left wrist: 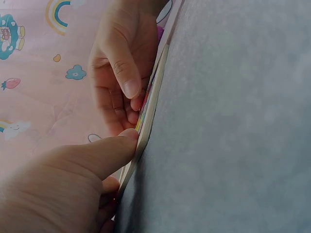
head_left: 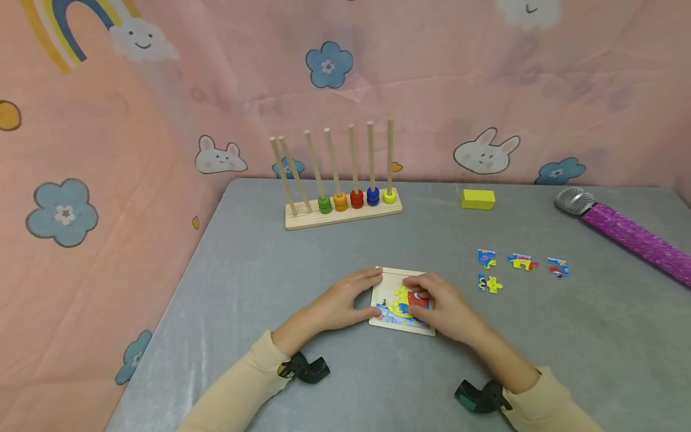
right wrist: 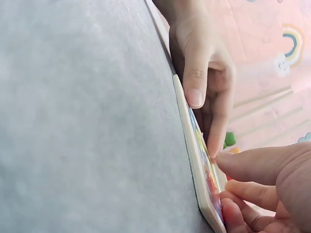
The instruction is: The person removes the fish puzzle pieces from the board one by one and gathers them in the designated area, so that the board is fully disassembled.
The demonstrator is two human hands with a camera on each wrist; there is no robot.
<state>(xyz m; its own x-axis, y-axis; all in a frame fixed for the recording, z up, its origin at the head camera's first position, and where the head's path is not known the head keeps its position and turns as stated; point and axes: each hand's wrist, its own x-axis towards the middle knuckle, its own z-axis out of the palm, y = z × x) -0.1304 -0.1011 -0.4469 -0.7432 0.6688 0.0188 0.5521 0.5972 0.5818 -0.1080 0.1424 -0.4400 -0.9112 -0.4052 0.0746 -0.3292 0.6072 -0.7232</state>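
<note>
A small wooden puzzle board (head_left: 402, 300) is lying flat on the grey worktop (head_left: 540, 336), near the front edge and between the two hands. The left hand (head_left: 340, 306) is steadying the board's left edge, its fingers lying nearly straight along the far corner and its thumb pressing the near side. The right hand (head_left: 442, 309) is resting on top of the board, curled fingertips pressing a red puzzle piece (head_left: 418, 298) into the picture. The head view is showing the yellow and blue picture on the board; the wrist views are catching only the board's thin wooden edge (right wrist: 194, 160) side-on, with fingertips (left wrist: 131, 87) pressing down on its face. In the left wrist view the thumb (left wrist: 104, 155) is touching that edge (left wrist: 148, 121). To the right of the board, four loose puzzle pieces (head_left: 518, 267) are lying apart on the worktop, seen only from the head. Farther back a yellow block (head_left: 477, 199) is sitting, a wooden peg rack with coloured rings (head_left: 342, 201) is standing near the pink backdrop (head_left: 135, 150), and a purple glittery handheld fan (head_left: 626, 234) is lying at the far right.
</note>
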